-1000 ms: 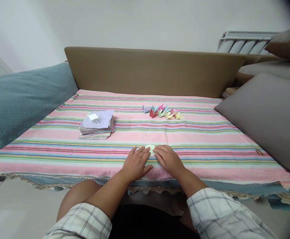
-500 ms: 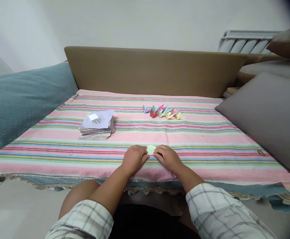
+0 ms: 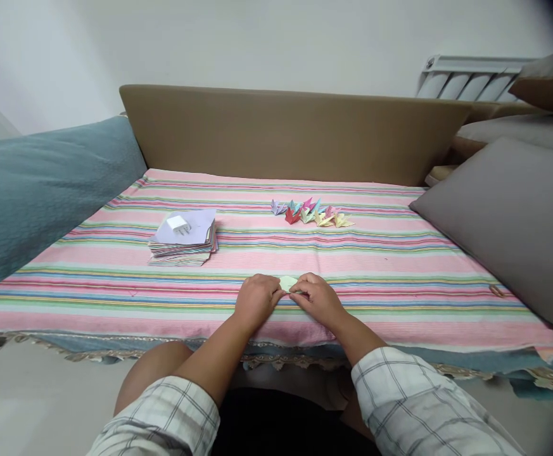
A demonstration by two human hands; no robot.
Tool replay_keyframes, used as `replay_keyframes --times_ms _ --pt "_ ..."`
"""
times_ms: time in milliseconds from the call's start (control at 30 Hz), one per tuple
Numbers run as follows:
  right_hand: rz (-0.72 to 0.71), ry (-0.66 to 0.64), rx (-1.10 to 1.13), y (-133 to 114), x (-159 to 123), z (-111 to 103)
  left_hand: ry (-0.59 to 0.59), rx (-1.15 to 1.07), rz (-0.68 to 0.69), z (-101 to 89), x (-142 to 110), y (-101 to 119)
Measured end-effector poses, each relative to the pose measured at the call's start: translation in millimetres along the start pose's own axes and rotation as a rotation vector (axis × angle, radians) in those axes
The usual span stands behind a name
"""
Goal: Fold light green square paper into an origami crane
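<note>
A small piece of pale green folding paper [image 3: 287,283] lies at the front of the striped cloth, between my two hands. My left hand [image 3: 258,299] pinches its left end, thumb toward me and fingers over the top. On the opposite end, my right hand [image 3: 320,299] grips the near right edge between thumb and fingers. Both hands partly cover the paper, so its full shape is hidden. Farther back sit several folded paper cranes [image 3: 307,213] in purple, blue, red, pink, green and yellow, grouped in two rough rows.
To the left, a stack of paper sheets [image 3: 184,244] carries a white plug adapter [image 3: 178,223]. The striped cloth [image 3: 381,259] covers the seat. A grey cushion [image 3: 508,221] leans at the right, with a small brown object [image 3: 496,291] beside it. A brown backrest [image 3: 295,136] stands behind.
My right thumb and fingers have shifted slightly left along the paper's near edge, covering more of it. The left hand keeps its hold. The view has moved a little.
</note>
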State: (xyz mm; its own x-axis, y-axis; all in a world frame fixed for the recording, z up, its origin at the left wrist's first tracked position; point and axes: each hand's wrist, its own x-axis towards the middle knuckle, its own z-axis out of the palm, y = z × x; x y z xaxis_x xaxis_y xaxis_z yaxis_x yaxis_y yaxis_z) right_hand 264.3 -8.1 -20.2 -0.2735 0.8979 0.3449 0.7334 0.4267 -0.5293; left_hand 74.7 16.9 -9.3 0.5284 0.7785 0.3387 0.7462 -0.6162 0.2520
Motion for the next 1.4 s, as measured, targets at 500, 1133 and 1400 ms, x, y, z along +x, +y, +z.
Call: replay_keyframes --times_ms 500,1133,1400 --pt "0.139 -0.001 0.118 -7 5 -2 -0.008 -0.097 -0.093 -2.8 1 1" --pt "0.198 0.079 -0.003 -8 12 7 -0.048 -0.055 -0.171 -7.1 6 9" --pt "0.226 0.077 -0.021 -11 12 8 -0.051 0.069 -0.168 -7.8 5 14"
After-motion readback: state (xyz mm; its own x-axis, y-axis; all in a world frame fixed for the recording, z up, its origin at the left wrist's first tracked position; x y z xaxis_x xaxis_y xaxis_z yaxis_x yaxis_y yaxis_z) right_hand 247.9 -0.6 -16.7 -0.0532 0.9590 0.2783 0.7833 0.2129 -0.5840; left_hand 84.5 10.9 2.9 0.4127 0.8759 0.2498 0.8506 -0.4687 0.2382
